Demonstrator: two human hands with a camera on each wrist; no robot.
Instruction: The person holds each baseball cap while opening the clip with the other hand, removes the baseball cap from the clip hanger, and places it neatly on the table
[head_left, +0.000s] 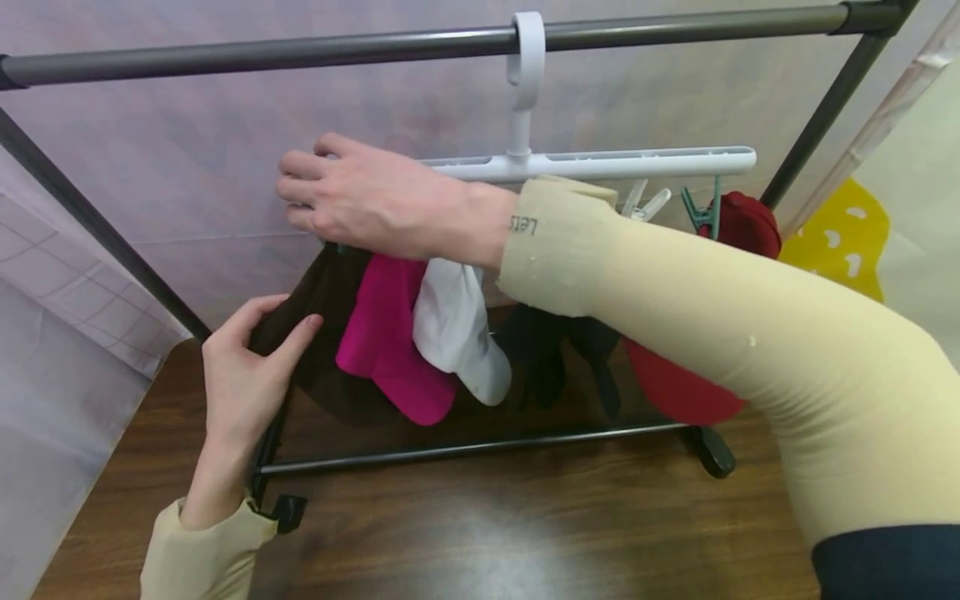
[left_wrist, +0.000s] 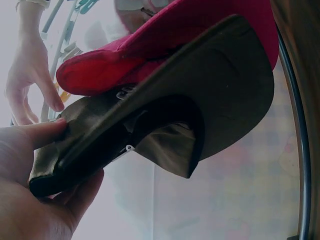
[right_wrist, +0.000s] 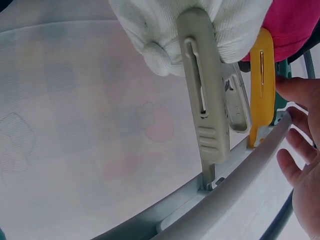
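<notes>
A white clip hanger hangs from the grey rack bar. Caps are clipped beneath it: dark brown, pink, white, black and red. My left hand grips the brown cap by its edge, thumb on top. My right hand reaches across to the hanger's left end, fingers curled at a teal clip above the brown cap. Beside it, a yellow clip holds the pink cap and a grey clip the white cap.
The rack stands on a dark wooden table, with its lower crossbar behind the caps. Pale fabric walls close in at the back and left. An unused teal clip hangs near the hanger's right end. A yellow patterned item lies beyond the rack's right post.
</notes>
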